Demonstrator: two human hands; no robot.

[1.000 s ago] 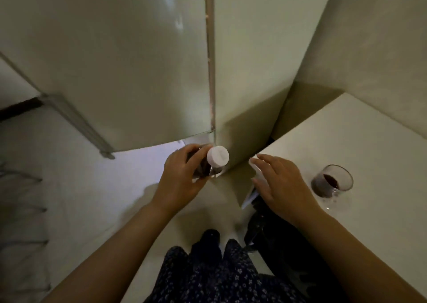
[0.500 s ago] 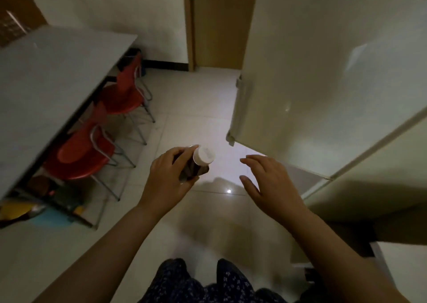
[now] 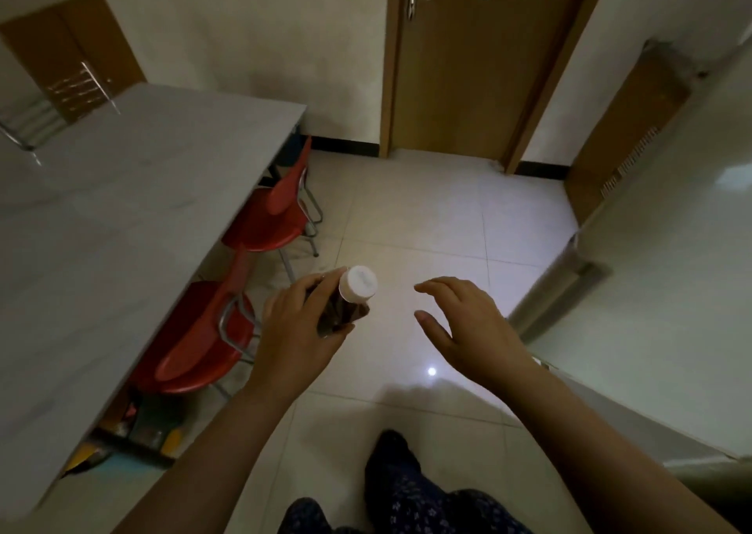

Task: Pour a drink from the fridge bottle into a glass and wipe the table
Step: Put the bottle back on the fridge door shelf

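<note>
My left hand (image 3: pixel 299 330) grips a small bottle (image 3: pixel 346 305) of dark drink with a white cap, held upright over the tiled floor at the centre of the view. My right hand (image 3: pixel 468 326) hovers beside it, about a hand's width to the right, fingers spread and holding nothing. The white fridge (image 3: pixel 667 273) stands at the right with its door ajar toward me. The glass of drink is out of view.
A long grey table (image 3: pixel 122 216) runs along the left, with two red chairs (image 3: pixel 268 216) tucked under its edge. A brown door (image 3: pixel 468 61) is straight ahead. Tiled floor lies between table and fridge. My legs show at the bottom.
The view has swung left, away from the fridge and the white table with the glass, toward the room. The bottle stays in my left hand; my right hand has left the table's corner.
</note>
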